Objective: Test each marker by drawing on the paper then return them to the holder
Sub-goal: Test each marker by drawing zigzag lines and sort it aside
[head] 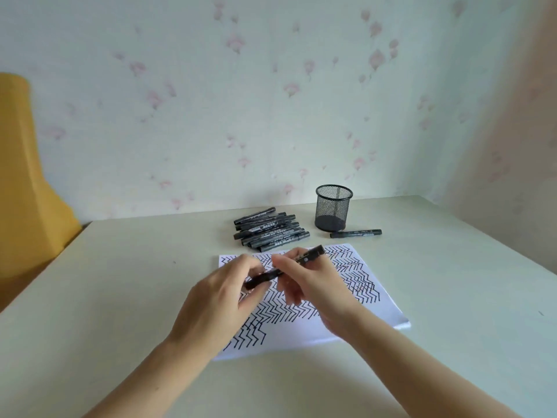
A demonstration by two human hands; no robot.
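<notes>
I see two bare hands meeting over the paper, a white sheet already crowded with black zigzag lines, and I use that sheet as my landmark. Both hands grip one black marker just above the sheet's middle. The left hand is curled closed around the marker's lower end; the right hand pinches its upper part with fingers closed. The marker's long axis runs diagonally, low on the left and rising toward the far right, its squared end pointing at the sheet's far right corner. I cannot tell whether the cap is on or coming off. My judgement of the risks: a sudden pull could jerk an open tip across skin or the table, and the near-full sheet leaves little blank space for a clear test stroke. Beyond the sheet's far edge lies a pile of markers; to its right stands the mesh holder, apparently empty, with a lone marker beside it that could roll.
</notes>
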